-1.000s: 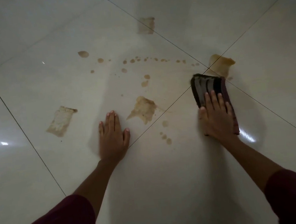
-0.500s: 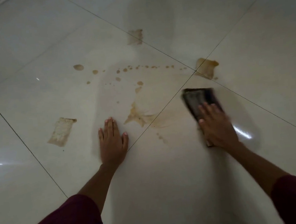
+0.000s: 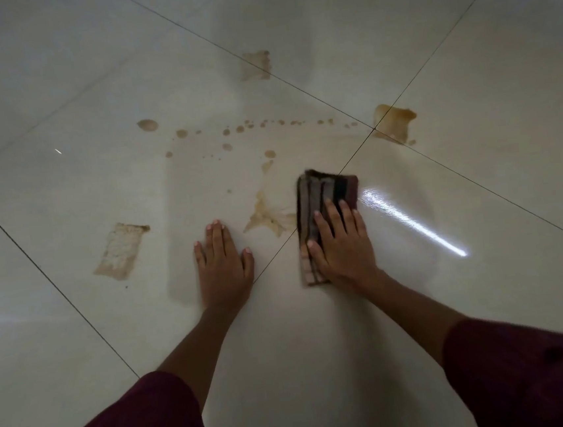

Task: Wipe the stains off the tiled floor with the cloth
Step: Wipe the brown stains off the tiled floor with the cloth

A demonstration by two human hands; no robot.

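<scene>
My right hand [image 3: 340,245] presses flat on a folded striped dark cloth [image 3: 326,191] lying on the pale tiled floor [image 3: 320,347]. Just left of the cloth is a smeared brown stain [image 3: 266,216]. My left hand [image 3: 222,260] rests flat on the floor with fingers spread, holding nothing. Other brown stains lie around: a rectangular patch [image 3: 120,251] to the left, a row of drops [image 3: 254,126] farther out, a blotch [image 3: 395,123] at the tile corner on the right, and a faint patch [image 3: 255,65] at the far side.
Dark grout lines [image 3: 347,164] cross the glossy tiles diagonally. A bright light reflection [image 3: 412,225] streaks the floor right of the cloth. My maroon sleeves [image 3: 529,372] fill the lower corners.
My right hand has slid the cloth leftward across the grout line, up to the central stain. The small drops below that stain are gone and the stain is smeared. My left hand stayed put.
</scene>
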